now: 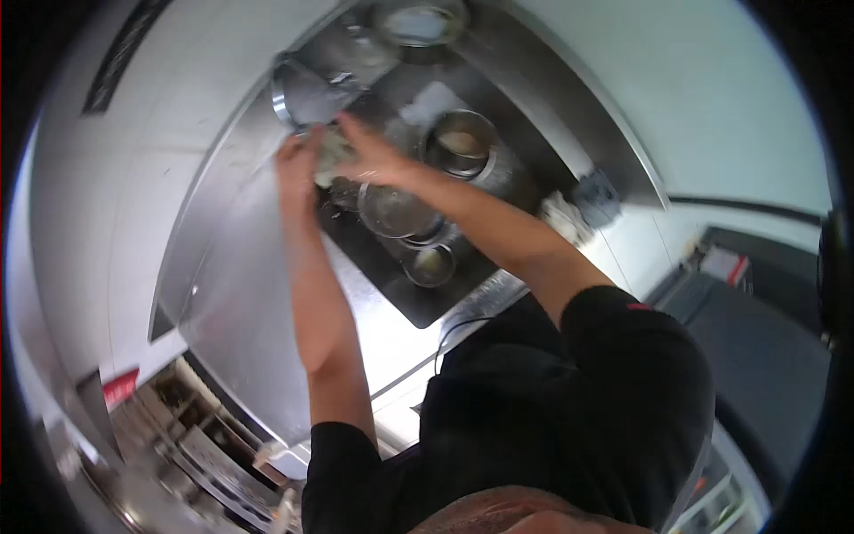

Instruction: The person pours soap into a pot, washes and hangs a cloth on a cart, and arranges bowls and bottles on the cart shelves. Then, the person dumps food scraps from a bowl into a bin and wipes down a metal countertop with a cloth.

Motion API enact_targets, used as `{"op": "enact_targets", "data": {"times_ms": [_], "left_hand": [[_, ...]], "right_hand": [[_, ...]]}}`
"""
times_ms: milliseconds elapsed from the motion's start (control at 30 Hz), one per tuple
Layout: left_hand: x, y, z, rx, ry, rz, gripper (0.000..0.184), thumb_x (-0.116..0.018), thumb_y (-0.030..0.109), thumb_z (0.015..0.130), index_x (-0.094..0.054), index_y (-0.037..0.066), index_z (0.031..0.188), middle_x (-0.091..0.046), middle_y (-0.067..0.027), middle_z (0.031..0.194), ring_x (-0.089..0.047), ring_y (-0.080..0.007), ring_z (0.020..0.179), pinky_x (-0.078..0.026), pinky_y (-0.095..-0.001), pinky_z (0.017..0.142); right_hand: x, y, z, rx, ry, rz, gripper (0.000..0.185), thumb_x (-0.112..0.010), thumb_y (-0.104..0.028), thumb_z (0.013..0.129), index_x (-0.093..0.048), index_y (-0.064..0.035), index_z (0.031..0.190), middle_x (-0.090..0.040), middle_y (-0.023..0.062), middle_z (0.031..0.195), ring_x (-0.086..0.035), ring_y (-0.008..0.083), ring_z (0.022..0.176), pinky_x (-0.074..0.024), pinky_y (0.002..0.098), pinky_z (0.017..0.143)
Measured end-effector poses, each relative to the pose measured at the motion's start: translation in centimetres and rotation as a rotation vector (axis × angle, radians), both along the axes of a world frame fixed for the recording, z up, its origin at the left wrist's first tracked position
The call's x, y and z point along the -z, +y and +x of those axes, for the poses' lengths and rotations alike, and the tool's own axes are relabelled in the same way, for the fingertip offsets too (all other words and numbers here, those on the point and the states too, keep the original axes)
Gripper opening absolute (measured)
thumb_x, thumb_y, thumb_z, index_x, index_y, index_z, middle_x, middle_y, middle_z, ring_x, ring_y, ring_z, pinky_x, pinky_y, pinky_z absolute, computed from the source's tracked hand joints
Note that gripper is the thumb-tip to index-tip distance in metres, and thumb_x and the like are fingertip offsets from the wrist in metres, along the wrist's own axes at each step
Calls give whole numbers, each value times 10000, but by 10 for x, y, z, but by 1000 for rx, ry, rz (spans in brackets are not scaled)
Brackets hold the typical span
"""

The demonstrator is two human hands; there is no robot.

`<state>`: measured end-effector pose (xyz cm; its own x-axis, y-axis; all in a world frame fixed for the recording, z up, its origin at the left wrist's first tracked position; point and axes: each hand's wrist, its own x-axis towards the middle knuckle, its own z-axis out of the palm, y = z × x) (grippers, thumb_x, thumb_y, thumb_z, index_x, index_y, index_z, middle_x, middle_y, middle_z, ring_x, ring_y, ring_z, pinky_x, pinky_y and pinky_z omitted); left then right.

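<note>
Both my hands reach over the sink (391, 285) at its far left part. My left hand (299, 165) is bent around the left side of a pale greenish-white thing (330, 157), blurred and too unclear to name. On its other side, my right hand (378, 162) presses against it with fingers partly spread. Just beyond the hands lies a shiny metal pot or bowl (307, 96) tipped on its side. A round metal bowl (398, 212) sits below my right hand, and small bright specks like water drops show around the hands.
In the sink stand another metal bowl (461, 147) with something brownish inside and a smaller bowl (431, 265). A large round pan (420, 27) is at the far end. Steel counter (236, 258) runs along the left. A white cloth (566, 219) lies at the right edge.
</note>
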<state>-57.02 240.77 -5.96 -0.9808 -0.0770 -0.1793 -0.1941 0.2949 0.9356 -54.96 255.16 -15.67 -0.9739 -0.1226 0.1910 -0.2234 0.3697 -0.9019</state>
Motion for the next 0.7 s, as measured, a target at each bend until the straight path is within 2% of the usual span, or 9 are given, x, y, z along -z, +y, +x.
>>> {"op": "enact_targets", "data": {"times_ms": [33,100,200,300,333,433,533,633,700], "left_hand": [[-1,-1,-3,-23,10,171,155,-755,185,921,-727,38,961,-714,-30,854,-651,-142,734,-510,-287,685],[3,-10,-7,-31,-70,439,155,-700,129,939,-699,7,1035,-713,-72,946,-680,-193,846,-537,-331,780],[-2,-22,-9,-131,-10,714,215,-659,79,933,-647,-25,1121,-689,-138,1101,-669,-253,1018,-533,-396,910],[5,-52,-14,-72,64,875,270,-637,58,926,-589,-49,1169,-643,-198,1212,-624,-307,1136,-504,-457,994],[5,-58,-12,-114,130,847,252,-648,73,920,-585,-48,1132,-651,-199,1204,-636,-326,1128,-508,-478,996],[5,-88,-5,-216,262,796,232,-659,88,916,-578,-38,1092,-656,-189,1194,-643,-334,1123,-519,-485,988],[124,-196,-26,-204,213,575,142,-636,93,950,-572,7,1043,-663,-161,1170,-654,-297,1108,-540,-432,958],[147,-154,5,-125,82,169,610,-683,142,873,-426,41,1416,-591,-166,1290,-596,-270,1177,-515,-396,968],[101,-89,13,5,24,25,957,-754,101,783,-213,50,1572,-468,-217,1459,-489,-308,1319,-454,-419,1059]], "right_hand": [[-18,-6,7,-15,76,38,1052,-817,-360,722,-297,104,1511,-381,312,1529,-400,422,1432,-327,432,1194],[-23,-27,4,120,75,2,1057,-825,-437,706,-333,29,1518,-445,235,1518,-450,389,1400,-314,461,1185],[-4,-39,-23,188,11,-63,866,-825,-412,691,-517,-30,1405,-615,188,1348,-585,355,1265,-433,459,1078],[12,-39,-38,-69,-261,6,610,-819,-353,668,-666,-80,1192,-722,146,1110,-668,354,1099,-512,449,947],[18,-40,-40,-41,-195,-20,512,-804,-325,687,-707,-61,1114,-730,181,1005,-706,360,977,-552,430,859],[30,-21,-57,-97,-170,32,509,-792,-321,707,-697,-64,1136,-726,191,1017,-711,345,947,-552,426,850],[-11,10,-69,-99,-120,23,509,-785,-296,740,-672,-43,1167,-712,184,1065,-696,301,982,-549,407,858],[-47,7,-77,-155,-97,34,533,-754,-225,768,-617,-20,1240,-693,188,1109,-678,315,1027,-534,414,901],[-60,1,-76,-186,11,28,520,-737,-174,745,-613,-18,1225,-669,214,1159,-653,331,1087,-512,414,931]]}}
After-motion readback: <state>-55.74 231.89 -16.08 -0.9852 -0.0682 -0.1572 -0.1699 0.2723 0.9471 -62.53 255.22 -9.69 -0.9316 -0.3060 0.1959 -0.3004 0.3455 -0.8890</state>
